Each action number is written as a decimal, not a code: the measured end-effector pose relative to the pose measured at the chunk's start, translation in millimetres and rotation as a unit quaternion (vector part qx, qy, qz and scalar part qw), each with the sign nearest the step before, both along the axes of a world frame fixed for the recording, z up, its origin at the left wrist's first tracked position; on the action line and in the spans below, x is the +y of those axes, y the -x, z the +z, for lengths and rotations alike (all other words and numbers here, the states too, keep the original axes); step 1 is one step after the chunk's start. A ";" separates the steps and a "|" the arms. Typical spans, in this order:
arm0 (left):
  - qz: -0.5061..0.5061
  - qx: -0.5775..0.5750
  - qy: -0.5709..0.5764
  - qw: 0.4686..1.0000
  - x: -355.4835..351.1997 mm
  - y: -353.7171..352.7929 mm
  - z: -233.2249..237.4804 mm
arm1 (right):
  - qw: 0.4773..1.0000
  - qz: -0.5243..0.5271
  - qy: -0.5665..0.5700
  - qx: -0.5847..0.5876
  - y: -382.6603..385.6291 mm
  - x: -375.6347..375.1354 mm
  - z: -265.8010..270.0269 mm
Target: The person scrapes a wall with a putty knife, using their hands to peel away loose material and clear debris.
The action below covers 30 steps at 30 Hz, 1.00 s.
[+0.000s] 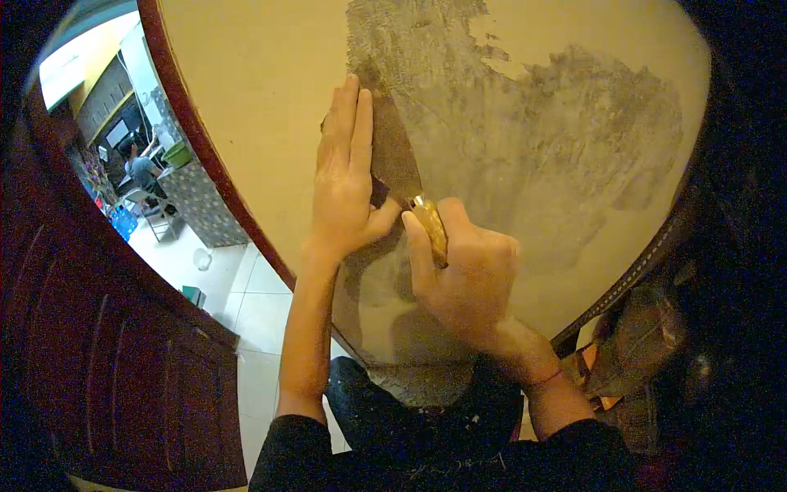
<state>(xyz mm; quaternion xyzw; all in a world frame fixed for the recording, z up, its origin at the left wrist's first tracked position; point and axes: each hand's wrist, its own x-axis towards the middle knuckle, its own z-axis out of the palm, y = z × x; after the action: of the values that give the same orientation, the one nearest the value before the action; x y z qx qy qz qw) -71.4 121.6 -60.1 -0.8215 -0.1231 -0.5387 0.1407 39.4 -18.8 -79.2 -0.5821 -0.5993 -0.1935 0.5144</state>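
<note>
The blade of the scraper [432, 234] is mostly escaping view: a dark brown wedge is running up from the collar beside the left hand [343, 182], and where blade is ending and shadow is beginning cannot be told. The right hand [469, 266] is covering part of the handle, and its lower fingers are curling out of sight. Darkness is swallowing the picture's edges, and a brown bundle [643, 344] at the right is staying too dim to name.

A dark red frame [209, 168] is bordering the wall [254, 90] on the left. Beyond it, another person [143, 174] is appearing small near a folding chair [157, 215], above a pale tiled floor [264, 324]. A red-brown door [188, 402] is filling the lower left. The person's own forearms are crossing in front of the wall's lower part.

The scraper is lying against the wall between the two hands, its yellowish handle shining below a bright metal collar. The right fingers are closing firmly round that handle. The left fingers are stretching straight, side by side, thumb standing out toward the collar; whether they are pressing blade or wall cannot be told. A rough, streaky grey patch [566, 148] is spreading over the cream wall.
</note>
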 end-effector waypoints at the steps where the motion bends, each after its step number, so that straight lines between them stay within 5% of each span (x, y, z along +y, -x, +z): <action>1: -0.006 0.009 0.002 1.000 0.1 -0.6 -0.5 | 1.000 0.010 0.008 -0.001 -2.1 0.4 -0.3; 20: -0.055 0.020 0.010 0.998 -1.7 -9.2 4.2 | 1.000 0.030 -0.002 -0.001 -12.1 -10.9 12.8; 24: 0.014 0.008 -0.012 1.000 6.3 -1.8 12.5 | 1.000 0.003 0.003 -0.003 -8.3 3.8 2.0; 30: -0.050 0.008 0.010 0.999 -1.5 -12.0 4.4 | 0.999 0.006 -0.039 0.030 -4.6 1.6 4.0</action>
<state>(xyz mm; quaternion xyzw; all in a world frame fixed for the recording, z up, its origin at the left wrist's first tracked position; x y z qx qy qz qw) -59.5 120.1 -55.6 -0.8324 -0.0866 -0.5369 0.1065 43.9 -17.2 -75.2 -0.5630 -0.5793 -0.1962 0.5558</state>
